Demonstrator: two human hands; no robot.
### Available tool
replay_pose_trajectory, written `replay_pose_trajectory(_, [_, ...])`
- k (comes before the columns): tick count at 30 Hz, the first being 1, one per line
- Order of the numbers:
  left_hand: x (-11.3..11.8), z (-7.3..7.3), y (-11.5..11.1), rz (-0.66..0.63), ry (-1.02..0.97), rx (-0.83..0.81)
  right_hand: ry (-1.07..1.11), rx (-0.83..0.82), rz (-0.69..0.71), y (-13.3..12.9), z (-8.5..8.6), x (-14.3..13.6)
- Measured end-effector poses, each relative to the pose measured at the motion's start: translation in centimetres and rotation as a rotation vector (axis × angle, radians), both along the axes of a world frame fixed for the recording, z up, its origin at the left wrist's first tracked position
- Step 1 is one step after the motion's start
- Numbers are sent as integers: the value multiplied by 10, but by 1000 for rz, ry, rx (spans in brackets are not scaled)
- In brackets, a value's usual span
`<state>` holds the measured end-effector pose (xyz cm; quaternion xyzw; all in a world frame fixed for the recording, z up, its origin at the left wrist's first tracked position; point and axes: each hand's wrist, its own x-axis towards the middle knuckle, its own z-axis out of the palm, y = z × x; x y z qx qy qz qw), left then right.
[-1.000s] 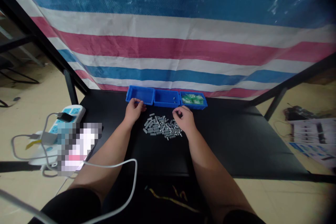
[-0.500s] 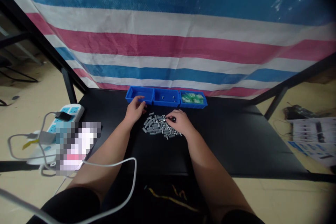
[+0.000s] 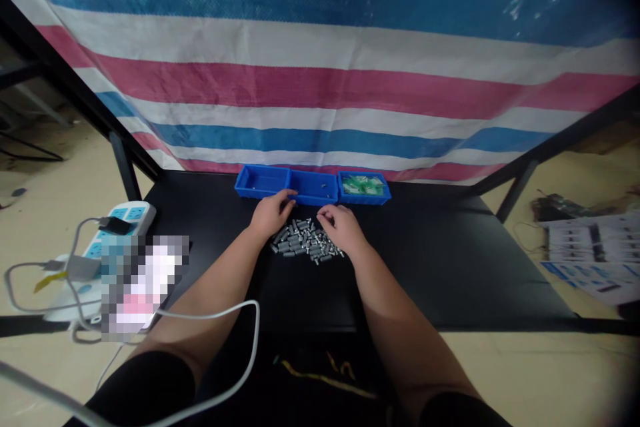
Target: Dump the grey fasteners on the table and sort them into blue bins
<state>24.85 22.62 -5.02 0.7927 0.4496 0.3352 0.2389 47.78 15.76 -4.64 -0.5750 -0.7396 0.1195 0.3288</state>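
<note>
Fingers of the left hand (image 3: 273, 213) and right hand (image 3: 342, 227) curl by the metal pieces (image 3: 305, 240), though whether either grips something I can't tell.

Behind the black table (image 3: 450, 273) I can see a striped tarp (image 3: 320, 87) in blue, white and red. On the table's left side there's a white power strip (image 3: 137, 213) with blue socket panels, a black plug (image 3: 115, 225) in it, and a phone-like device (image 3: 150, 280) beside it, its bright face blurred out. A pale cable (image 3: 257, 327) loops across in front of the table, and to the table's right, printed sheets (image 3: 590, 240) lie low down, near the tan floor (image 3: 525, 373).
</note>
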Motion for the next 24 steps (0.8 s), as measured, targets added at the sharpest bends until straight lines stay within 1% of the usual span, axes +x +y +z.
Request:
replay_pose_trajectory(4, [0,-7,0,57,-144,-94,178,-2,-77,-1,1,0])
replay_pose_trajectory(8, [-1,-9,-3,103,-173,-108,288,15,-92,-5,5,0])
replay_pose_trajectory(12, [-2,-7,-8,102,-196,-100,367,145,-154,-8,10,1])
replay_pose_trajectory(15, [-2,-5,-11,118,-222,-61,406,235,-152,-9,12,1])
replay_pose_trajectory(20, [-2,-6,-11,130,-271,22,576,367,-162,-4,4,-2])
replay_pose_trajectory(24, [-3,-8,-10,114,-284,30,600,359,-159,0,-3,-1])
